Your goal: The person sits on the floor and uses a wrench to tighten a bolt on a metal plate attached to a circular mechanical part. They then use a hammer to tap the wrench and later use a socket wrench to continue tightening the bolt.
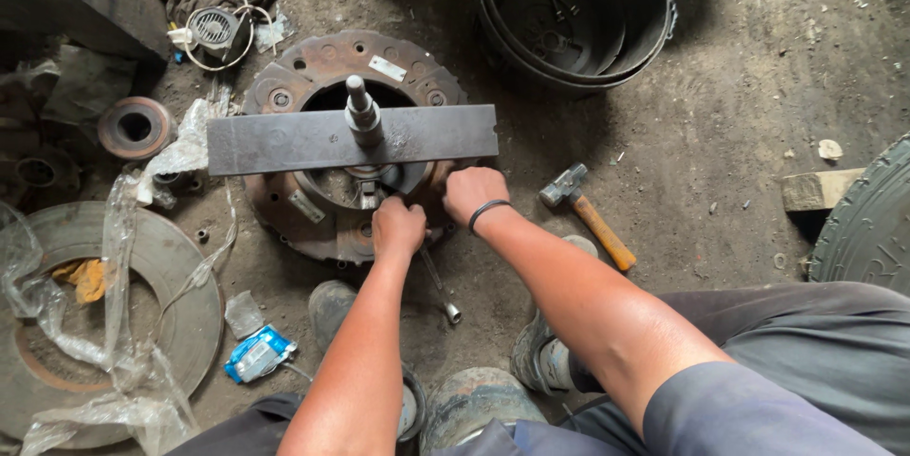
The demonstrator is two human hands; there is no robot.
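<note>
It was a vehicle repair workshop with a dirt floor (720, 134). A rusty clutch pressure plate (313, 219), a hammer (586, 214), a black bucket (574, 10) and a tyre (872, 224) lay around.

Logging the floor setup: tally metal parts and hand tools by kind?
Round clutch assembly: 1
Flat steel bar: 1
Discs: 2, large, small
Hammer: 1
Wrench by left hand: 1
Total: 6
</note>
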